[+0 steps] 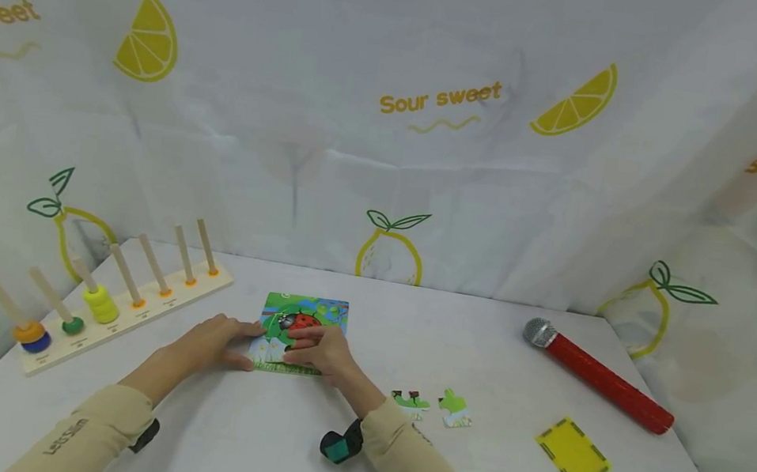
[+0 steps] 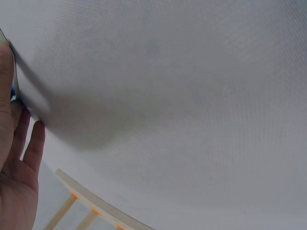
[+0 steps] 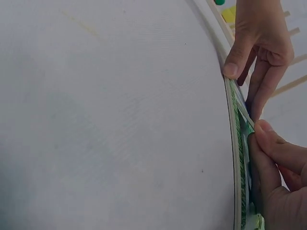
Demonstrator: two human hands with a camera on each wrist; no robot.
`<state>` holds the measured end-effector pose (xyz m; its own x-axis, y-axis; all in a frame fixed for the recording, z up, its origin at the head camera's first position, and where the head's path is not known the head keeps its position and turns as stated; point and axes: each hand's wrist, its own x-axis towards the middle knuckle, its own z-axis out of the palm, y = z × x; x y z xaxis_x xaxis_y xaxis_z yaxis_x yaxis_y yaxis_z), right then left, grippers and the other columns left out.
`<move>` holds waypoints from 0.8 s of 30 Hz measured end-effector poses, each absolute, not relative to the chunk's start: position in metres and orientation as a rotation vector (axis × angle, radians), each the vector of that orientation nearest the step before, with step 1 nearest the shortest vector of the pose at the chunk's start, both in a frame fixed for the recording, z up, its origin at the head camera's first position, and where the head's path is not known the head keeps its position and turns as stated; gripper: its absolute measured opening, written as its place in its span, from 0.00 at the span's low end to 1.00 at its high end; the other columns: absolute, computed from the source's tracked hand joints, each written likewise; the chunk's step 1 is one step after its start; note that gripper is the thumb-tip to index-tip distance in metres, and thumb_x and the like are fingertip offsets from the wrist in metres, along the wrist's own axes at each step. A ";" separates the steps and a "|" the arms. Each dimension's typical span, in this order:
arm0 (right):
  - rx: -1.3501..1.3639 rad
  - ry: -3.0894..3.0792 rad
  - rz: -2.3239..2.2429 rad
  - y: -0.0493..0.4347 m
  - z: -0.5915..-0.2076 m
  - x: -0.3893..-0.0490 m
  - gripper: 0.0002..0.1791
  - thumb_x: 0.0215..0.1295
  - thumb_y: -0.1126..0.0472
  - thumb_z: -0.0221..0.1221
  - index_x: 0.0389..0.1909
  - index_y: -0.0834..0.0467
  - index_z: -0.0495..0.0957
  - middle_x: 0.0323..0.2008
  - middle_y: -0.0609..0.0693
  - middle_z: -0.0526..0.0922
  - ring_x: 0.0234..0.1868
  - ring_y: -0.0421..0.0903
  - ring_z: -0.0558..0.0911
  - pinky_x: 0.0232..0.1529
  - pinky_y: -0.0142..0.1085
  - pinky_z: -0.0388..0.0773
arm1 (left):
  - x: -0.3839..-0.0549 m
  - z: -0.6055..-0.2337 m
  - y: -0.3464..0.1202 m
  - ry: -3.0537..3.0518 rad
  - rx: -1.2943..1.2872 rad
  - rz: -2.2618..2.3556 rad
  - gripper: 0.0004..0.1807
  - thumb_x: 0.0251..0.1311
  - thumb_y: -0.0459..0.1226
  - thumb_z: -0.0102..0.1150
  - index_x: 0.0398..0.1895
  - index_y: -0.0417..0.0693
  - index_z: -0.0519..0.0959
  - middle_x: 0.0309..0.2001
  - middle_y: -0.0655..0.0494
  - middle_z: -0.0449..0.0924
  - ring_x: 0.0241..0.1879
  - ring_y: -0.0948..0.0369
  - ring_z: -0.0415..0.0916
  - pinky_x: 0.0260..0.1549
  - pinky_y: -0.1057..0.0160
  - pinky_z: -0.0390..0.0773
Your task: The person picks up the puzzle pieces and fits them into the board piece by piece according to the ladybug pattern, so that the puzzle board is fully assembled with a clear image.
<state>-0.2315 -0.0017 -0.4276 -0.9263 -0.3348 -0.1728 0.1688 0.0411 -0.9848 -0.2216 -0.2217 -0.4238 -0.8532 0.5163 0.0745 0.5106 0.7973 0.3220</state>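
Observation:
A square ladybug jigsaw puzzle [image 1: 312, 307] lies on the white table in front of me. My left hand [image 1: 210, 337] touches its left edge and lower left corner, with fairly straight fingers in the left wrist view. My right hand [image 1: 330, 353] is over the puzzle's lower right part. In the right wrist view, its thumb and index finger pinch a thin puzzle piece [image 3: 245, 115], tilted up from the puzzle; most of that piece is hidden. Two loose puzzle pieces, one partly green with red bits [image 1: 410, 402] and one green and white [image 1: 455, 408], lie right of my right forearm.
On the left stands a wooden peg board [image 1: 153, 308] with coloured rings on some pegs. A red microphone [image 1: 606, 382] lies at the right, with a yellow plastic square [image 1: 574, 455] nearer to me. A printed white curtain [image 1: 277, 135] hangs behind the table.

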 end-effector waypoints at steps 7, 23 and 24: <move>-0.234 2.052 -1.901 -0.005 -0.426 -0.230 0.19 0.49 0.80 0.65 0.45 0.74 0.80 0.32 0.65 0.83 0.25 0.38 0.79 0.36 0.37 0.83 | -0.220 -0.421 -0.221 2.945 0.812 0.530 0.31 0.48 0.45 0.71 0.54 0.37 0.79 0.52 0.43 0.81 0.51 0.43 0.76 0.51 0.46 0.73; -0.334 2.328 -1.738 -0.015 -0.424 -0.229 0.15 0.44 0.76 0.70 0.37 0.71 0.84 0.27 0.62 0.84 0.24 0.36 0.76 0.25 0.25 0.75 | -0.220 -0.421 -0.220 2.944 0.801 0.518 0.31 0.47 0.45 0.72 0.54 0.38 0.79 0.52 0.44 0.81 0.51 0.43 0.76 0.50 0.46 0.74; -0.350 2.359 -1.715 -0.016 -0.424 -0.229 0.15 0.44 0.76 0.71 0.36 0.70 0.84 0.27 0.61 0.84 0.24 0.36 0.75 0.25 0.25 0.74 | -0.220 -0.421 -0.219 2.948 0.798 0.519 0.31 0.47 0.45 0.72 0.54 0.38 0.79 0.52 0.44 0.81 0.50 0.43 0.76 0.50 0.46 0.74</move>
